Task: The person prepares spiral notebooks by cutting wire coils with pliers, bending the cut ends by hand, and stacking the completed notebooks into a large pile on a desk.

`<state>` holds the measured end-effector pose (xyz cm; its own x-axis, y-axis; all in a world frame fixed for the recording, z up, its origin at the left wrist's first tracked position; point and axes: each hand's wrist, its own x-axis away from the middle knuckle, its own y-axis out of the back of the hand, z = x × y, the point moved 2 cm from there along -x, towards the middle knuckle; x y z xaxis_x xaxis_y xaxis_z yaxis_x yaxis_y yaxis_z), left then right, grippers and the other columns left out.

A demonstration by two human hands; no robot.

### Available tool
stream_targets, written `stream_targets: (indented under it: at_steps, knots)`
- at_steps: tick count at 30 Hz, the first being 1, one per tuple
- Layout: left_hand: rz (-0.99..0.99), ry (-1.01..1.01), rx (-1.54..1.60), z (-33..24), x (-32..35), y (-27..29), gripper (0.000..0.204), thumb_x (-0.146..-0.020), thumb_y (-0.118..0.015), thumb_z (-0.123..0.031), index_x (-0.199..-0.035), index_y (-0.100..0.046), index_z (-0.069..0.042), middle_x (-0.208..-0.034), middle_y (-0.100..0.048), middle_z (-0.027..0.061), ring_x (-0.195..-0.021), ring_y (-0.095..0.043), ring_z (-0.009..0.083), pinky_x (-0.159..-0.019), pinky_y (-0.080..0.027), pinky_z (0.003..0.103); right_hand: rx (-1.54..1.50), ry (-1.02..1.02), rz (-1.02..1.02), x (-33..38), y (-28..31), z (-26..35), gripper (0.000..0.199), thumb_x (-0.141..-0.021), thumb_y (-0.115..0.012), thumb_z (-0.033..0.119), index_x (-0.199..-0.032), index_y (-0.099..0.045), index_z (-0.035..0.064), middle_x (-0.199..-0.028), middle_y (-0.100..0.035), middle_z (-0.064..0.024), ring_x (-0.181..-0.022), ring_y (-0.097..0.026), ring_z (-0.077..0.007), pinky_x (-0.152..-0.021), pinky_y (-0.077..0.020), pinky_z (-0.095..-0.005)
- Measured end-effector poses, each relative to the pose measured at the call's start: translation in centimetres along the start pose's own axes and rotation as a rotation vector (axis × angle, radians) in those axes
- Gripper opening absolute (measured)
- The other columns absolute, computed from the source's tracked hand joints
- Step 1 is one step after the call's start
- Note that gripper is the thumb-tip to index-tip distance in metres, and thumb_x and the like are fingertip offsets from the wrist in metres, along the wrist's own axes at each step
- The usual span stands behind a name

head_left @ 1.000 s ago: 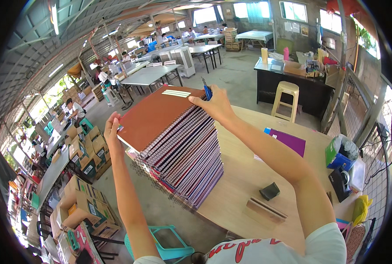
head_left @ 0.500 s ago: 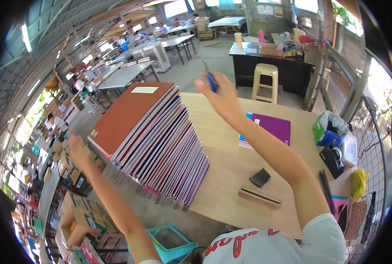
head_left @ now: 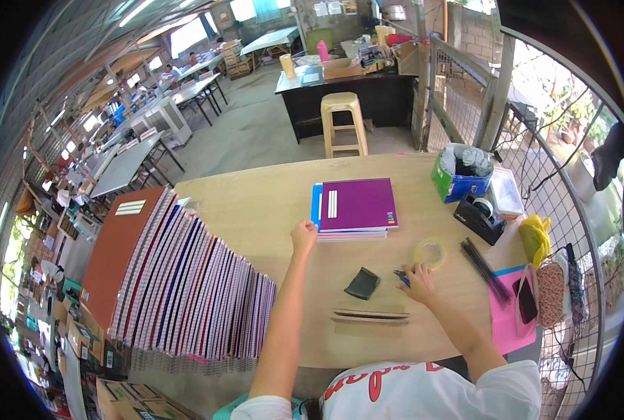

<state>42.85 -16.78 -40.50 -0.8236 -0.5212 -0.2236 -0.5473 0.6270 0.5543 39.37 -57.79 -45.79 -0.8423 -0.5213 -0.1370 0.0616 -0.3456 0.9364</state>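
My left hand (head_left: 303,236) is closed, its fingertips at the left edge of a small notebook pile. A purple notebook (head_left: 361,204) with a white label lies on top, and a blue notebook (head_left: 316,203) shows beneath it. My right hand (head_left: 420,283) is low over the table with its fingers round a small blue-handled tool (head_left: 403,278), whose dark tip points left; its exact kind is hidden. A roll of clear tape (head_left: 431,253) lies just beyond that hand. To the left, a tall stack of spiral notebooks (head_left: 186,280) is topped by a brown cover (head_left: 119,245).
On the table (head_left: 256,189) lie a dark block (head_left: 362,283) and a narrow strip (head_left: 371,317). Along the right side are a tape dispenser (head_left: 480,218), a blue-green box (head_left: 462,175), black spiral coils (head_left: 485,269) and a phone (head_left: 525,301). A beige stool (head_left: 343,112) stands beyond.
My left hand has moved from beside the tall stack to the small notebook pile. My right hand has come down with the blue-handled tool to the table. The view has turned right.
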Motion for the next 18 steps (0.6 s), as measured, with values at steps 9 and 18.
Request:
stream_targets:
  at_steps: [9,18]
  knots:
    - [0.194,0.507,-0.446,-2.6,-5.3,-8.2,0.052,-0.071,-0.090,-0.029,-0.114,-0.067,-0.010,-0.116,-0.069,0.0132,-0.110,-0.067,0.0317,-0.086,-0.057,0.050,-0.118,-0.118,-0.118,0.5,2.0,-1.5,0.051,-0.076,-0.081,0.031,-0.122,-0.067,0.0146,-0.127,-0.052,-0.0148,-0.121,-0.047,-0.0343,-0.100,-0.0390,-0.0489]
    - [0.132,0.491,-0.581,-3.5,-5.7,-9.5,0.058,-0.070,-0.090,-0.027,-0.118,-0.061,-0.011,-0.123,-0.063,0.0106,-0.108,-0.066,0.0308,-0.088,-0.055,0.048,-0.124,-0.158,-0.206,-1.8,3.7,-3.0,0.046,-0.075,-0.081,0.022,-0.119,-0.068,0.0127,-0.127,-0.052,-0.0167,-0.122,-0.046,-0.0336,-0.100,-0.0382,-0.0512]
